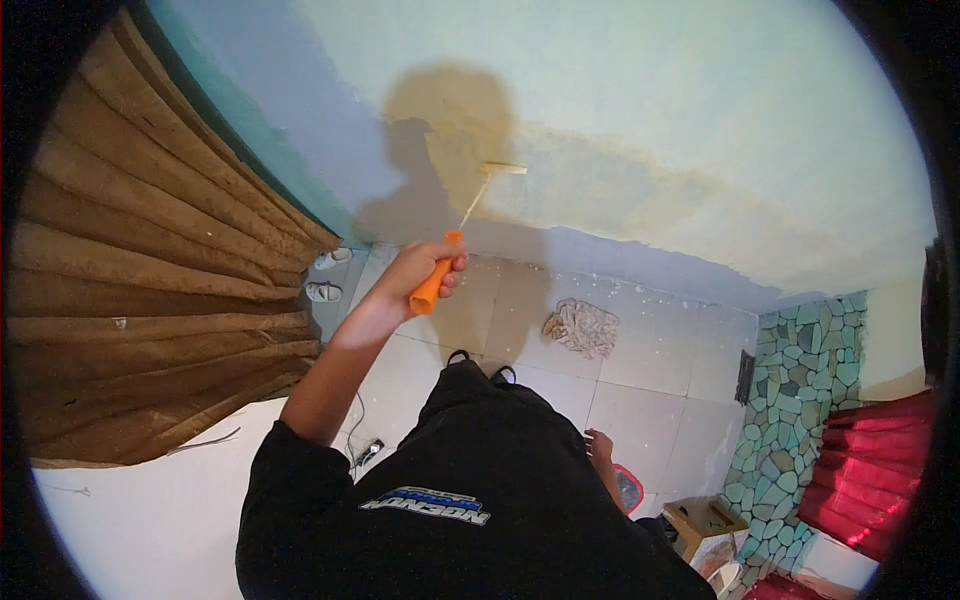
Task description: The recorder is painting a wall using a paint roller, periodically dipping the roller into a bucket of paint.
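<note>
My left hand point(423, 278) is closed around the orange handle of a paint roller point(427, 292). The thin rod runs up to a narrow, pale roller head point(506, 169) that appears to touch the wall point(640, 110). Around the head the wall has a yellowish coat, with bluish-lavender patches at the left and along the bottom. My right hand point(598, 447) hangs low by my side, its fingers loosely apart and seemingly with nothing in them. Beside that forearm, a red-rimmed tub point(629, 487) is partly hidden.
A crumpled cloth point(582, 328) lies on the paint-speckled tile floor point(640, 420). Brown curtains point(160, 290) hang at left, near white footwear point(323, 291). A cable with a plug point(370, 450) lies by my left side. A wooden stool-like piece point(706, 525) and green stone wall point(795, 390) are at right.
</note>
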The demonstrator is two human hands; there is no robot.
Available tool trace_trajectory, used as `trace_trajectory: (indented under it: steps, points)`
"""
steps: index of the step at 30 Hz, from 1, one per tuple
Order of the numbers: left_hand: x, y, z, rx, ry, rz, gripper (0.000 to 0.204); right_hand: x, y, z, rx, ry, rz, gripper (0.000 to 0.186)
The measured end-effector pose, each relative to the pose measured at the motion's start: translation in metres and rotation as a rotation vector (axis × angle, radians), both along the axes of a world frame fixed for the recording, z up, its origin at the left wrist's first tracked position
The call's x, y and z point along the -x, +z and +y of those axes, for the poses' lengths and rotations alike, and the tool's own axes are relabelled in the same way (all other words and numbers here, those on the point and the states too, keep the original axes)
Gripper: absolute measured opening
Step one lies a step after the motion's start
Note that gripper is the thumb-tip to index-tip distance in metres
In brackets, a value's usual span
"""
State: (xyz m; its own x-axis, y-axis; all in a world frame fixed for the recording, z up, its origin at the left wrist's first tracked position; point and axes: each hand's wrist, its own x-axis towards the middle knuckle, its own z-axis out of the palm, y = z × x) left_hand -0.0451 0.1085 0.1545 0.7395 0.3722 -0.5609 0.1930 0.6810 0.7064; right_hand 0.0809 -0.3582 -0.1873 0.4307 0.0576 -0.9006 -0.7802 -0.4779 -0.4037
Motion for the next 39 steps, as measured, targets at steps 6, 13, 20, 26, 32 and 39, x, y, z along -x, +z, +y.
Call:
trace_trajectory:
  steps: [6, 13, 20, 26, 32, 39]
  points:
    - [0.018, 0.028, -0.029, -0.100, 0.067, 0.024, 0.018, 0.022, -0.009, -0.018, -0.040, 0.230, -0.228, 0.022]
    - [0.032, 0.044, -0.033, -0.162, 0.113, 0.062, 0.018, 0.023, -0.011, -0.007, 0.004, 0.326, -0.206, 0.020]
    - [0.020, -0.002, -0.014, -0.120, 0.068, 0.050, 0.018, 0.007, -0.012, 0.011, -0.044, -0.009, 0.010, 0.023]
    - [0.022, -0.009, -0.016, -0.121, 0.081, 0.032, 0.017, 0.002, -0.005, 0.013, -0.011, -0.009, -0.010, 0.025]
    - [0.044, 0.039, -0.018, -0.141, 0.116, 0.015, 0.016, 0.019, 0.013, 0.014, 0.032, 0.236, -0.137, 0.023]
    - [0.053, 0.080, -0.026, -0.103, 0.147, -0.003, 0.017, 0.021, 0.029, 0.038, 0.120, 0.186, -0.069, 0.021]
